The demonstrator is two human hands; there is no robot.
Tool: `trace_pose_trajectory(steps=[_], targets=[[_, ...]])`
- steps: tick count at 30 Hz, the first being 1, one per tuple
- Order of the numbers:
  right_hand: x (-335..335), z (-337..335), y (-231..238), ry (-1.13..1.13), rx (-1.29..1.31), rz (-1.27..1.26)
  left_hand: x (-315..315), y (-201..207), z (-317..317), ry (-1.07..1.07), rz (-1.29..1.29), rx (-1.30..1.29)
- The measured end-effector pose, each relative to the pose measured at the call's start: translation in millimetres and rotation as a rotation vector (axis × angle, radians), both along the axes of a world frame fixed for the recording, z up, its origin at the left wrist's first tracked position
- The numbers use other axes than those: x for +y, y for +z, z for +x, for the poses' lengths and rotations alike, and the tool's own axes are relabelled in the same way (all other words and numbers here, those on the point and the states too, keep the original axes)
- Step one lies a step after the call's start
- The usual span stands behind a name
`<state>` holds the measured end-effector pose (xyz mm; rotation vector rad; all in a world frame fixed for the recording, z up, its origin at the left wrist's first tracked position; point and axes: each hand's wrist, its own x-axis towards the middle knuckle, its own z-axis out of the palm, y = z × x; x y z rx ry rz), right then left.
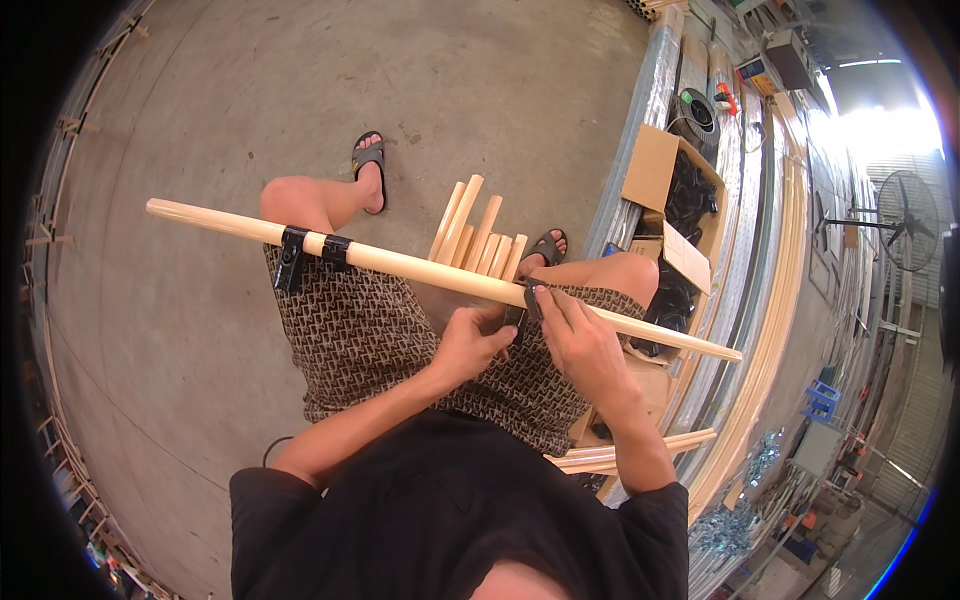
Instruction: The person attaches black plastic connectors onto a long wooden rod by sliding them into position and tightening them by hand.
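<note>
Mostly, grey concrete floor (190,360) fills the room, with long wrapped bars (650,80) and pale boards (775,300) stacked along the right side and a large fan (908,220) beyond them. A long pale wooden pole (430,271) lies across the seated person's patterned shorts (345,345), sloping down toward the right, its right half passing just beyond the left hand (468,348) and under the fingertips of the right hand (588,350). The left hand is nearly closed, thumb and fingers pinching a black clip (515,318) below the pole. The right hand is half curled, its fingertips against the clip's upper part and the pole; I cannot tell whether it grips either. Both hands partly hide that clip. Farther left, two black fittings (291,258) sit around the pole. To the right, open cardboard boxes (650,168) hold black parts (693,190). Short wooden sticks (465,225) stand between the knees, just past the pole, near one of the sandals (547,247).
</note>
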<state>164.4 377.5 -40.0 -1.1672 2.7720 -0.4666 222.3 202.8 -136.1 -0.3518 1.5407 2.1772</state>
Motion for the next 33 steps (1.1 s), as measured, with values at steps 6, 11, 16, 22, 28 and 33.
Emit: trace_pose_trajectory(steps=[6, 11, 16, 22, 28, 33], targets=[[-5.6, 7.2, -7.7, 0.042, 0.019, 0.003, -2.1, -5.1, 3.0, -0.004, 0.102, -0.002], [-7.1, 13.9, -10.4, 0.003, 0.013, -0.029, -5.0, -5.2, 2.2, -0.033, 0.098, 0.010], [-7.1, 22.6, -19.7, -0.039, 0.059, -0.099, -5.4, 1.3, 2.0, -0.026, 0.078, -0.008], [-9.9, 29.4, -20.0, -0.006, 0.084, -0.041, -5.9, 4.5, 0.3, 0.006, 0.081, 0.027], [-15.1, 32.9, -18.1, 0.032, 0.086, 0.035, -6.6, 5.1, -0.3, 0.007, 0.105, 0.022], [-18.4, 37.7, -13.9, 0.039, 0.056, 0.080, -7.9, 0.2, 1.6, 0.003, 0.226, 0.024]])
